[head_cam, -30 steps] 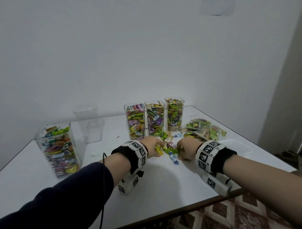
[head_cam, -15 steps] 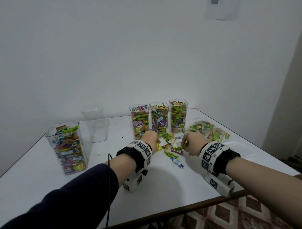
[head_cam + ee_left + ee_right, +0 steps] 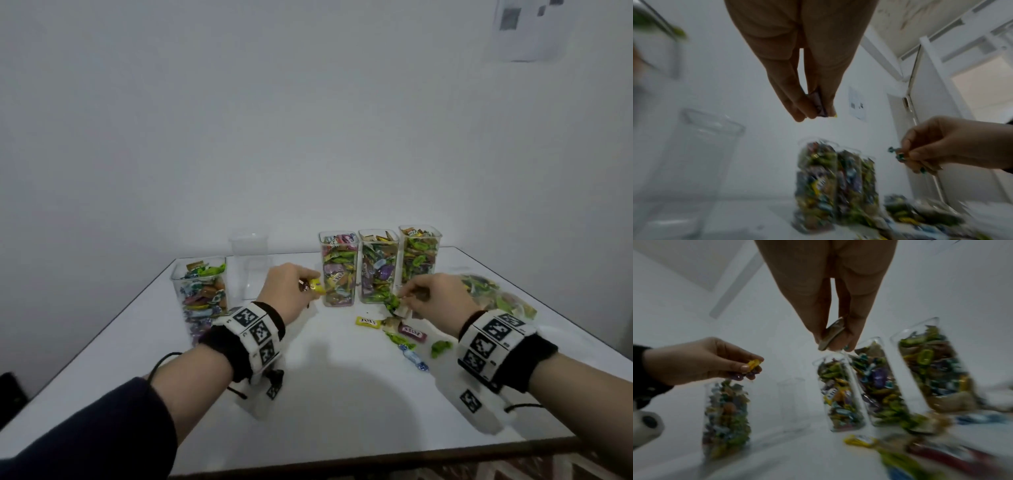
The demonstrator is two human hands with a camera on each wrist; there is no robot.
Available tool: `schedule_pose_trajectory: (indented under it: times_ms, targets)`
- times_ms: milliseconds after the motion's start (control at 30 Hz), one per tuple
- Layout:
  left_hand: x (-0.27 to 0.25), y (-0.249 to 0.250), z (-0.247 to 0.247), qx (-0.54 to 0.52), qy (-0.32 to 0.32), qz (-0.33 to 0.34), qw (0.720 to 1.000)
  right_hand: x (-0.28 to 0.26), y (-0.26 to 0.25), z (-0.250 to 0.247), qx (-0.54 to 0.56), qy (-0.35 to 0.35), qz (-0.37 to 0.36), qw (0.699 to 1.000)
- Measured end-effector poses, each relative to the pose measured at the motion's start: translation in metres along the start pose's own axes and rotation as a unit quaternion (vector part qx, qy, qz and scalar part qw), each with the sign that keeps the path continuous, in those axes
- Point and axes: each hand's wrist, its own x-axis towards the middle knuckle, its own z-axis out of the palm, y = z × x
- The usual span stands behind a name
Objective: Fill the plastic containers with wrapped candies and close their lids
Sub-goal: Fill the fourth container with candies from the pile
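Note:
Three tall clear containers (image 3: 378, 265) packed with wrapped candies stand in a row at the table's back; none has a lid on. A fourth filled container (image 3: 202, 294) stands at the left. My left hand (image 3: 308, 286) is raised above the table and pinches a yellow and a purple candy (image 3: 754, 364) in front of the leftmost of the three. My right hand (image 3: 406, 301) hovers low before the row, pinching green and pale wrapped candies (image 3: 394, 305). Several loose candies (image 3: 407, 334) lie on the table under it.
An empty clear container (image 3: 249, 260) stands at the back between the left container and the row. A clear bag of candies (image 3: 496, 294) lies at the right rear. Flat clear lids (image 3: 524, 329) rest near the right edge. The white table's front edge (image 3: 376, 462) is close.
Both hands have lifted off the loose candy pile with candies pinched in them. The left hand moved up and to the left; the right rose slightly.

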Motion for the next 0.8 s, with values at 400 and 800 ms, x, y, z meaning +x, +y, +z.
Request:
schedule_pose_trajectory:
  times_ms: [400, 800]
  targets:
    - [-0.003, -0.071, -0.141, 0.026, 0.166, -0.070, 0.983, 0.041, -0.120, 0.037, 0.201, 0.030, -0.089, 0.975]
    - [-0.014, -0.111, -0.150, 0.084, 0.049, -0.066, 0.993, 0.085, -0.218, 0.096, 0.307, -0.008, -0.118, 0.944]
